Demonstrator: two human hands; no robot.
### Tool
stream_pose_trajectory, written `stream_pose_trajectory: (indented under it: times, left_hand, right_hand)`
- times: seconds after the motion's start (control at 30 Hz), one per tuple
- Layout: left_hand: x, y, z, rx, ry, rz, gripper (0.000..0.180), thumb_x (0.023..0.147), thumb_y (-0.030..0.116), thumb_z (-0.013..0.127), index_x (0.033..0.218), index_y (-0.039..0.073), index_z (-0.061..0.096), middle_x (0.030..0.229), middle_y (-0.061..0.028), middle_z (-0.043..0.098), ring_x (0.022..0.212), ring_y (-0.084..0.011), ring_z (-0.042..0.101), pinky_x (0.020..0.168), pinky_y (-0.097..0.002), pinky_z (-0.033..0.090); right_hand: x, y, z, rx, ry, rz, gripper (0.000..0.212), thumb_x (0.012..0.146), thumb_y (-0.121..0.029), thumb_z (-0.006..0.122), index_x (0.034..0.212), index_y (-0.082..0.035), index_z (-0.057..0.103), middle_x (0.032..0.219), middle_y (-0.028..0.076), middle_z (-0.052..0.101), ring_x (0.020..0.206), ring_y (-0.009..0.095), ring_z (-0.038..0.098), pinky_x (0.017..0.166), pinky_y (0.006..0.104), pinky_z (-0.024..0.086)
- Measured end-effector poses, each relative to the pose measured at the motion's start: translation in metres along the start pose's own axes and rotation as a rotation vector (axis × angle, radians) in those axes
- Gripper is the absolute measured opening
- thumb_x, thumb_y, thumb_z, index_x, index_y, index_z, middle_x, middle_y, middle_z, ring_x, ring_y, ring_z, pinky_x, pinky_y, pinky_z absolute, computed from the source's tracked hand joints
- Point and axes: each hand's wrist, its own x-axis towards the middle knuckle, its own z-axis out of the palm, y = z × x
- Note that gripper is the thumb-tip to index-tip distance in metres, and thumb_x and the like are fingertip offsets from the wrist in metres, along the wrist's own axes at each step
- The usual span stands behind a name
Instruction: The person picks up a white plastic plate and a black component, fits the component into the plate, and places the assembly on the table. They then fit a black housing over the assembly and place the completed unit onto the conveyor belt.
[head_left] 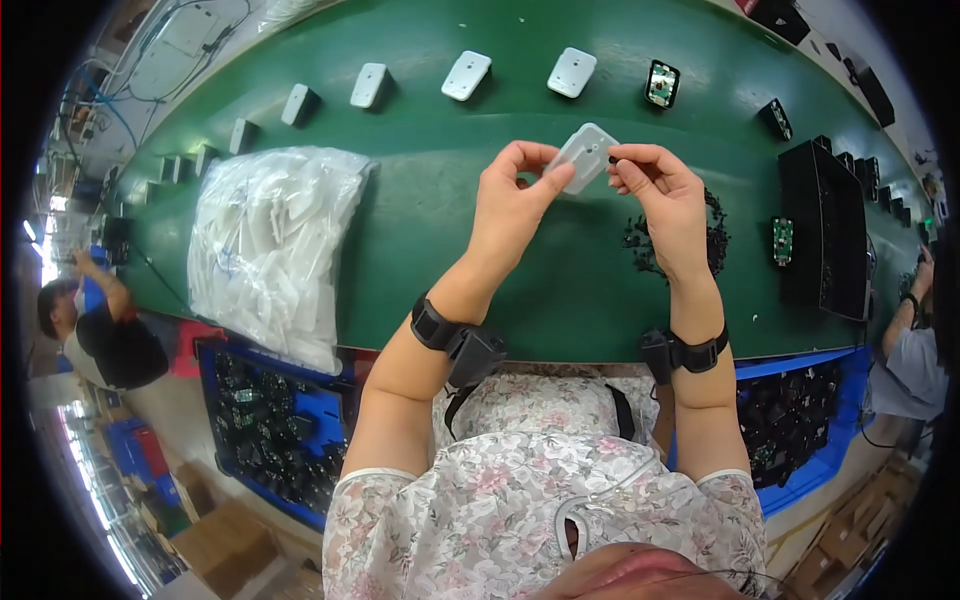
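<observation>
My left hand [508, 198] holds a translucent white plastic cover [588, 150] by its left edge, between thumb and fingers, tilted above the table. At the cover's right side, my right hand [670, 198] pinches a small black part [613, 158] between thumb and fingertips. Whether that part touches the cover I cannot tell. Under and around my right wrist lies a loose pile of small black parts [640, 242], partly hidden by the arm. Beyond my hands, a black housing with a green circuit board [662, 85] rests face up.
White-covered units [573, 72] stand in a curved row along the green table [430, 250]. A clear bag of white covers [270, 240] lies left. Right are a black box [840, 225] and a circuit-board unit [783, 242]. Blue trays [325, 412] flank me; other people sit at both sides.
</observation>
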Motion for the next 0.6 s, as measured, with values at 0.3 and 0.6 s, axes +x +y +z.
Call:
stream_pose_trajectory:
  times: [0.3,0.6]
  left_hand:
    - [-0.012,-0.005,0.009,-0.154,-0.153,-0.122,0.034,0.081,-0.001,0.063,0.113,0.002,0.051,0.086,-0.0049,0.053,0.068,-0.0096,0.058,0.056,-0.0218,0.047]
    - [-0.007,-0.011,0.006,-0.059,-0.154,-0.087,0.038,0.082,-0.002,0.059,0.119,0.004,0.05,0.089,-0.0055,0.054,0.071,-0.0091,0.058,0.059,-0.0218,0.048]
  right_hand:
    - [-0.001,0.009,0.002,0.022,-0.012,0.038,0.021,0.089,-0.004,0.058,0.108,0.003,0.055,0.093,0.008,0.061,0.083,0.012,0.06,0.074,0.0243,0.049]
    - [-0.003,0.014,0.006,-0.023,-0.062,0.053,0.023,0.091,-0.006,0.054,0.113,0.001,0.051,0.088,0.007,0.061,0.079,0.01,0.058,0.071,0.0226,0.047]
